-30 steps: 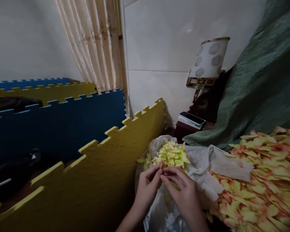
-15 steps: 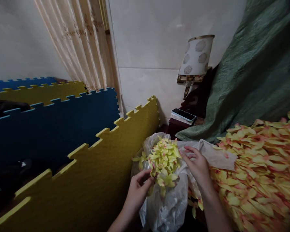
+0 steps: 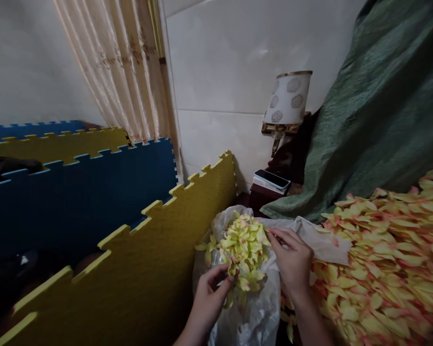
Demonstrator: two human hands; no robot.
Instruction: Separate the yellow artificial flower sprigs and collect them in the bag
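Yellow-green petal cluster (image 3: 244,245), pink-flecked, sits on top of a white plastic bag (image 3: 254,307).
The left hand (image 3: 209,298) pinches its lower edge with curled fingers; the right hand (image 3: 292,259), fingers bent, touches its right side, beside a big petal heap (image 3: 382,264).

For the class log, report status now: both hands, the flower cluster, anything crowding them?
Left hand pinching flower cluster from below. Right hand fingers at its right edge, over plastic bag. Petal pile close right, yellow foam mat left.
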